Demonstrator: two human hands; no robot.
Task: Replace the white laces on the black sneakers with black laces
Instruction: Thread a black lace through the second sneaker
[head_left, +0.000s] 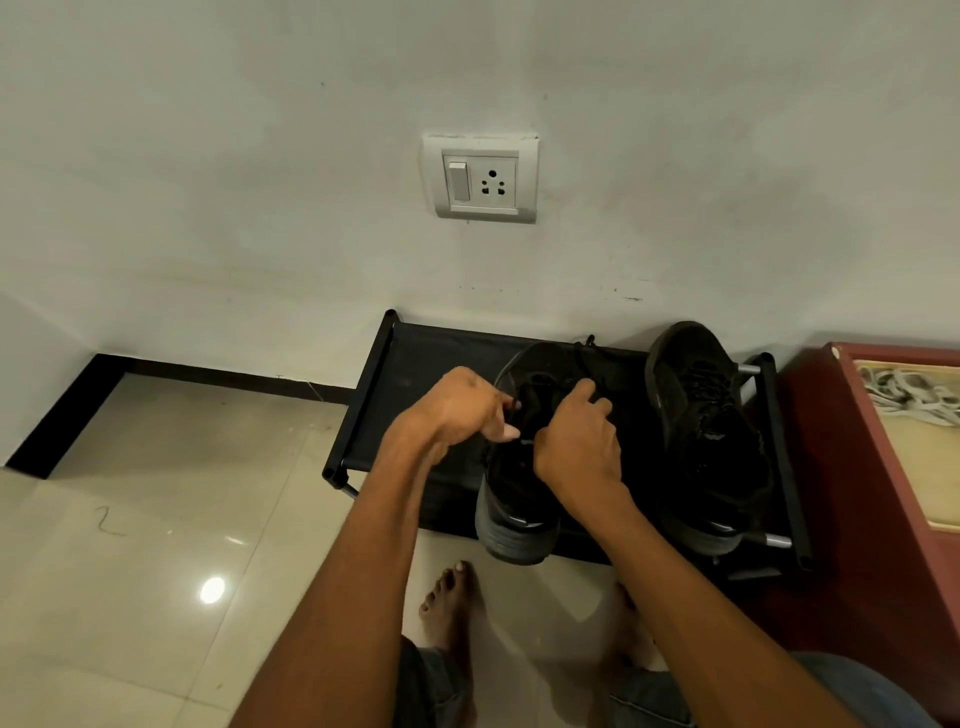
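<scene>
Two black sneakers stand on a low black rack (415, 364). The left sneaker (514, 499) is under both my hands, its toe hanging over the rack's front edge. My left hand (462, 410) pinches a black lace (515, 404) at the shoe's left side. My right hand (582, 441) is curled over the tongue area and grips the lace there; its fingertips are hidden. The right sneaker (706, 431) stands apart, laced in black. White laces (909, 395) lie in a heap on the red cabinet at the far right.
The red cabinet (852, 467) stands directly right of the rack. A wall with a switch and socket plate (480, 179) rises behind. Glossy beige floor tiles (156, 519) spread to the left. My bare feet (449, 603) are on the floor in front of the rack.
</scene>
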